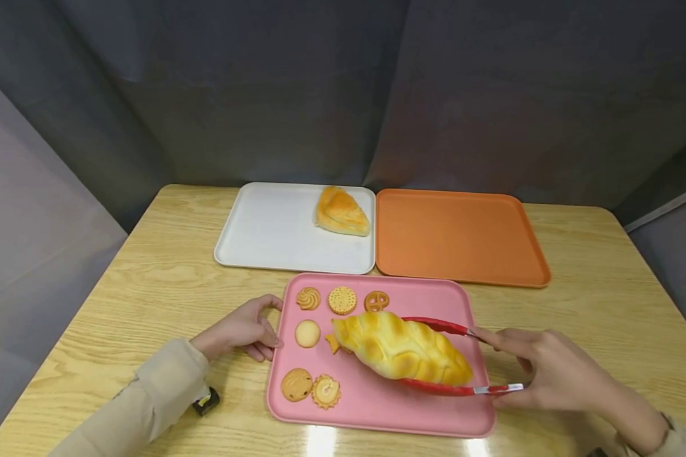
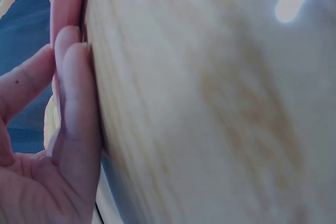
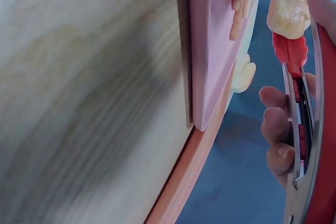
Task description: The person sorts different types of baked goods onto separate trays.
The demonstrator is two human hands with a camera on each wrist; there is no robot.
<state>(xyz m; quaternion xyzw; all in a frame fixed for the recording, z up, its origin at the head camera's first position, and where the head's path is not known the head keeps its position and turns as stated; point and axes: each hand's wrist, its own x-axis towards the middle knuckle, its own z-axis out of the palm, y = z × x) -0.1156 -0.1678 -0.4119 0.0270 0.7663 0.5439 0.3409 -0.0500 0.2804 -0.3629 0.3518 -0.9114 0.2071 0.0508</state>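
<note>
My right hand (image 1: 560,374) grips a pair of red-tipped tongs (image 3: 293,51), its fingers curled round the metal arms. Between the tong tips is a long braided bread loaf (image 1: 400,346), golden with browned patches, held over the right half of the pink tray (image 1: 377,409). My left hand (image 1: 248,327) is at that tray's left edge, and the left wrist view shows its thumb and fingers (image 2: 79,82) pinching the rim. Biscuits lie on the tray, among them a swirl cookie (image 1: 308,298), a pretzel (image 1: 376,301) and a scalloped tart (image 1: 326,391). The loaf partly hides an orange biscuit (image 1: 332,343).
Behind the pink tray stand a white tray (image 1: 274,228) with a wedge-shaped bread (image 1: 341,212) at its right side, and an orange tray (image 1: 457,235) right beside it. A small black object (image 1: 206,402) shows by the left sleeve. Grey curtains (image 1: 274,89) close off the table's back.
</note>
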